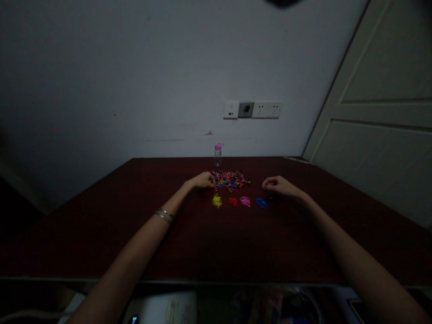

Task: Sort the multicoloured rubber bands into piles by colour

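Note:
A mixed pile of small coloured rubber bands (231,180) lies on the dark red table. My left hand (203,180) touches the pile's left edge, its fingers bent together; what they pinch, if anything, is too small to make out. In front of the pile sit separate groups of yellow bands (217,200), red bands (233,202), pink bands (245,201) and blue bands (261,203). To the right of the pile, my right hand (280,186) hovers close to the table with thumb and fingers pinched. Anything between those fingertips is hidden in the dim light.
A clear bottle with a pink lid (218,155) stands behind the pile, near the wall. Sockets and switches (252,110) are set in the wall above. A panelled door (381,103) is on the right. Below the table's front edge (216,282), various items fill an open space.

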The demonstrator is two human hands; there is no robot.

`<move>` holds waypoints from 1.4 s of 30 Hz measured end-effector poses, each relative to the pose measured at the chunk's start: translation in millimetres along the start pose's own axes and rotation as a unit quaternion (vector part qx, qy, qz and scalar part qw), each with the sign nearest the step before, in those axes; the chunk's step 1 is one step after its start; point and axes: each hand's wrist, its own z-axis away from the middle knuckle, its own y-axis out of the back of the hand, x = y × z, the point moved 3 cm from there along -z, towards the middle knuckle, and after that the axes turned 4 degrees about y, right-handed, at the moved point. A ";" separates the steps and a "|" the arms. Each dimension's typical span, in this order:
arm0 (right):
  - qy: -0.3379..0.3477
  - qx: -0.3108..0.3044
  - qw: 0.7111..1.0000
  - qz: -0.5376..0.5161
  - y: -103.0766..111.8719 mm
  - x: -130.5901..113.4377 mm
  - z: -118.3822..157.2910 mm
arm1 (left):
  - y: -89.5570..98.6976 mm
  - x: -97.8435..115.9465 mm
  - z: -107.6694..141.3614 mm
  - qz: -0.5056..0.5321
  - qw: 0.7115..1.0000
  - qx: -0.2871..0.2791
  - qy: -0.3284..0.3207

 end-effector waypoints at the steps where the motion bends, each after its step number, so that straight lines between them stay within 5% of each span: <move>1: 0.002 -0.001 1.000 0.003 0.0 0.1 -0.1 | 0.3 0.1 -0.1 0.001 1.000 0.003 0.000; 13: 0.004 -0.005 1.000 -0.011 -3.7 2.7 0.7 | 26.9 19.0 3.3 -0.026 0.998 0.058 -0.001; 21: -0.004 -0.014 1.000 0.002 -4.7 1.7 -0.4 | 10.9 37.9 11.4 0.046 0.983 -0.176 -0.007; 24: -0.004 -0.020 1.000 0.002 -5.1 -0.7 0.4 | 6.9 34.7 11.1 0.062 0.977 -0.203 0.003; 30: 0.022 -0.021 0.999 0.035 -10.1 -17.0 -4.2 | 19.9 11.2 8.4 0.105 0.994 -0.034 -0.001; 35: 0.062 -0.063 0.992 0.086 -27.7 -52.7 -16.3 | 20.3 -30.0 7.2 0.192 0.972 0.117 0.074; 42: 0.163 -0.112 0.956 0.218 -60.7 -107.2 -29.6 | 23.6 -58.5 15.7 0.280 0.928 0.203 0.136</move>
